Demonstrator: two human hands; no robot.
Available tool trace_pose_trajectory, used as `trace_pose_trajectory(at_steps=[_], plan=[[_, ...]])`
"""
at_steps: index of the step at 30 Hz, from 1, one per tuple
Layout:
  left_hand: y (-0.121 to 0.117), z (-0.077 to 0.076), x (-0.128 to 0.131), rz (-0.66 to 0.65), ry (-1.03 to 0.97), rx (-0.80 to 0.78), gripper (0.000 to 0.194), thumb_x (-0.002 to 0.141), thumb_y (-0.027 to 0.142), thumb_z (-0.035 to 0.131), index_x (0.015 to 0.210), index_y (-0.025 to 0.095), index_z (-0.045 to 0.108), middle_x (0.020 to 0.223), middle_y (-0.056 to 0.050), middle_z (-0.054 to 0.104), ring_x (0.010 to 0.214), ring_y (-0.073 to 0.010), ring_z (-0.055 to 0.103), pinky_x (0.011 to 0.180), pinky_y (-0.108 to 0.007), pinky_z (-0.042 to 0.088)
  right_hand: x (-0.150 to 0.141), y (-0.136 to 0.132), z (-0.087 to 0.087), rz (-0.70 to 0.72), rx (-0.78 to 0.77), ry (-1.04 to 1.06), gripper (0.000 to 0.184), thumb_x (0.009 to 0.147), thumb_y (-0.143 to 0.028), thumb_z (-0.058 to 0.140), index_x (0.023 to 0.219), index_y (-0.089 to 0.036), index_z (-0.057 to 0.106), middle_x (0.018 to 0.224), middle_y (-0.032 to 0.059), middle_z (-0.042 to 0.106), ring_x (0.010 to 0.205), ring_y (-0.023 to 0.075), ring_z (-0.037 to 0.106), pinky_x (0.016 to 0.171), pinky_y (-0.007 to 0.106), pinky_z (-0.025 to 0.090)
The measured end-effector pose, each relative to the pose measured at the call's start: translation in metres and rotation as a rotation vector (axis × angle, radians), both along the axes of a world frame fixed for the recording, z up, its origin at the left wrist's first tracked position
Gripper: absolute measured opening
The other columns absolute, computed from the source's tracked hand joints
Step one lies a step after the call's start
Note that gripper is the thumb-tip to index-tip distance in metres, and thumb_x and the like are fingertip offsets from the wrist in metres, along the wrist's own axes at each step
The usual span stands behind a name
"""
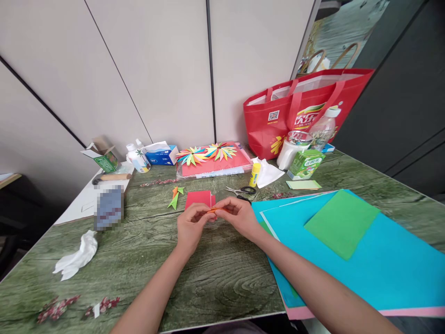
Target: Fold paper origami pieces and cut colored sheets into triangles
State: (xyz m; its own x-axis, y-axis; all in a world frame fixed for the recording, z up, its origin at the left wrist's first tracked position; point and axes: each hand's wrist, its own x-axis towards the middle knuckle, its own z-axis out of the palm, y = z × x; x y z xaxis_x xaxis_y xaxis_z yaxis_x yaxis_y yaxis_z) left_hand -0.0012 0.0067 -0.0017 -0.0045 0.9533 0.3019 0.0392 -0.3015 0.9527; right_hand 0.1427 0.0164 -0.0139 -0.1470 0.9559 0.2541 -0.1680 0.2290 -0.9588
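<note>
Spreading across the right of the green wood-grain counter (146, 260), large blue paper sheets (382, 260) lie beside the right forearm. Near the counter's middle, left hand (190, 227) and right hand (239, 217) meet, both pinched closed on a narrow orange paper strip (218, 210). Its long axis runs left to right between the fingertips, equally near both hands, just in front of a red folded paper (199, 199).

Orange paper strip, pinched flat

The thin orange paper strip (216, 210) lies nearly level, pinched at each end, just in front of the red folded paper (199, 199), which rests flat and square-cornered on the green wood-grain table (146, 260).
</note>
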Motion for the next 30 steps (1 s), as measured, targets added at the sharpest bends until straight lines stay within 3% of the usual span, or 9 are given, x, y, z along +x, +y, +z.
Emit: trace_pose_trajectory(at_steps=[3, 9, 18, 24, 30], plan=[[-0.0003, 0.0004, 0.0001, -0.007, -0.089, -0.037, 0.013, 0.062, 0.024, 0.070, 0.072, 0.019, 0.063, 0.071, 0.000, 0.062, 0.056, -0.0133, 0.060, 0.056, -0.028, 0.054, -0.0003, -0.0012, 0.0012, -0.024, 0.018, 0.010, 0.019, 0.067, -0.033, 0.067, 0.076, -0.018, 0.060, 0.077, 0.0037, 0.067, 0.072, 0.0165, 0.063, 0.068, 0.031, 0.052], [-0.0003, -0.0001, 0.0001, -0.011, -0.044, 0.004, 0.010, 0.067, 0.028, 0.066, 0.068, 0.018, 0.064, 0.076, -0.001, 0.061, 0.059, -0.0135, 0.059, 0.058, -0.029, 0.055, 0.0002, -0.0022, 0.0025, -0.045, 0.077, -0.040, 0.019, 0.070, -0.034, 0.064, 0.079, -0.018, 0.061, 0.079, 0.0041, 0.066, 0.076, 0.0171, 0.062, 0.070, 0.031, 0.052], [0.0007, -0.0032, -0.0007, -0.044, 0.030, -0.017, 0.009, 0.072, 0.025, 0.061, 0.066, 0.018, 0.060, 0.073, 0.000, 0.057, 0.059, -0.0118, 0.058, 0.058, -0.026, 0.053, 0.0056, -0.0045, 0.0063, -0.100, 0.401, -0.336, 0.010, 0.078, -0.027, 0.057, 0.079, -0.021, 0.065, 0.081, 0.0047, 0.064, 0.075, 0.0164, 0.059, 0.065, 0.029, 0.048], [-0.0011, 0.0000, 0.0009, -0.033, -0.050, 0.006, 0.008, 0.068, 0.024, 0.066, 0.066, 0.016, 0.062, 0.072, 0.000, 0.059, 0.058, -0.0125, 0.059, 0.059, -0.028, 0.054, 0.0032, -0.0070, 0.0068, -0.159, 0.334, -0.344, 0.012, 0.078, -0.028, 0.055, 0.082, -0.020, 0.064, 0.076, 0.0038, 0.064, 0.068, 0.0153, 0.058, 0.062, 0.028, 0.048], [-0.0022, 0.0030, 0.0021, -0.020, -0.104, -0.032, 0.010, 0.065, 0.021, 0.068, 0.072, 0.017, 0.063, 0.067, 0.001, 0.061, 0.055, -0.0127, 0.061, 0.056, -0.027, 0.054, 0.0024, -0.0068, 0.0056, -0.137, 0.388, -0.354, 0.014, 0.080, -0.025, 0.054, 0.086, -0.023, 0.066, 0.077, 0.0032, 0.065, 0.069, 0.0154, 0.058, 0.062, 0.027, 0.047]])
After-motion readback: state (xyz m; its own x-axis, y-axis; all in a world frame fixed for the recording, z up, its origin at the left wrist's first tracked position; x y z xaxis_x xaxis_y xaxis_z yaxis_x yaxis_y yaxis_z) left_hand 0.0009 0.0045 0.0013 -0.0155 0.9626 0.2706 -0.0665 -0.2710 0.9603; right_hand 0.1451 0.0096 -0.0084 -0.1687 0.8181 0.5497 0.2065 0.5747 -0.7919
